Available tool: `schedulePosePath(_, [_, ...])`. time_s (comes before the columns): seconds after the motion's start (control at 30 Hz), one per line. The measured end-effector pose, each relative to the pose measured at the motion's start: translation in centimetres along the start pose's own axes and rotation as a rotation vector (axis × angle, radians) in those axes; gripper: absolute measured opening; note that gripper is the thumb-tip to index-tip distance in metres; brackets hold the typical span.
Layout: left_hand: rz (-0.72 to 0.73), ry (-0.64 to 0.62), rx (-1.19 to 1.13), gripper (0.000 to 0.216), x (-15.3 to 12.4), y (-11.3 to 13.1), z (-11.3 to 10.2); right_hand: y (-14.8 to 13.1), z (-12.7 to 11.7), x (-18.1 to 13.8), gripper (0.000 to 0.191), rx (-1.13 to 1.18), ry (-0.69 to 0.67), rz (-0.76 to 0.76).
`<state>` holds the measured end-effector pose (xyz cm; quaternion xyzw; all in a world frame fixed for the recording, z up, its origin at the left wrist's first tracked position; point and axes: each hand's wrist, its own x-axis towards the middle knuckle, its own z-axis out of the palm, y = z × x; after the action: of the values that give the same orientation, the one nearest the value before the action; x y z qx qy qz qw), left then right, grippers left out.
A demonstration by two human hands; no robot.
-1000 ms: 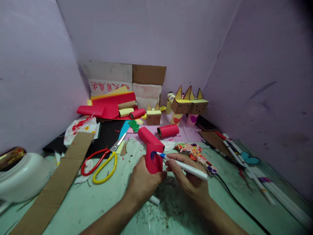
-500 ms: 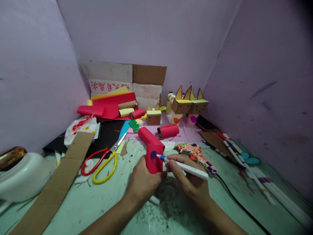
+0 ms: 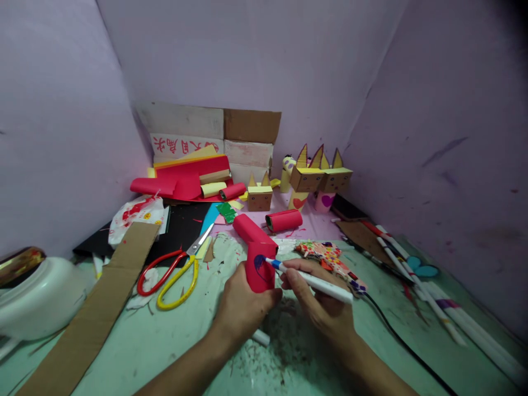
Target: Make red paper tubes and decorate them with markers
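Observation:
Between the thumb and fingers of my left hand (image 3: 243,302) a red paper tube (image 3: 259,278) is held upright. On its front is a dark blue outline, filled in at the top. My right hand (image 3: 317,294) grips a white marker (image 3: 322,286) with a blue collar, its tip touching the filled part of the drawing. Just behind the held tube lies another red paper tube (image 3: 251,228), and a third red roll (image 3: 284,220) rests to its right. Under my left wrist a white stick-like piece (image 3: 260,337) partly shows.
Scissors (image 3: 192,250) with red and yellow handles and a cardboard strip (image 3: 103,297) lie left. Cardboard animal heads (image 3: 307,179) stand at the back right. A flowered glue gun (image 3: 330,258) trails a black cord (image 3: 404,338). A white pot (image 3: 41,297) sits far left.
The marker and my right hand have shifted very slightly right. The blue filling looks slightly larger. My left hand still holds the tube in the same place.

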<state>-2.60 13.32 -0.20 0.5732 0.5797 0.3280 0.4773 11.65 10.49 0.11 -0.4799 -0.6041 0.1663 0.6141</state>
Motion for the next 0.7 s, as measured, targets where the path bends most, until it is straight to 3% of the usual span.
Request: schedulePosePath(0.7, [-0.011,0.008,0.02,0.037,0.09,0.05,0.02,0.12,-0.27,-0.15,0.012,-0.003,-0.044,0.007])
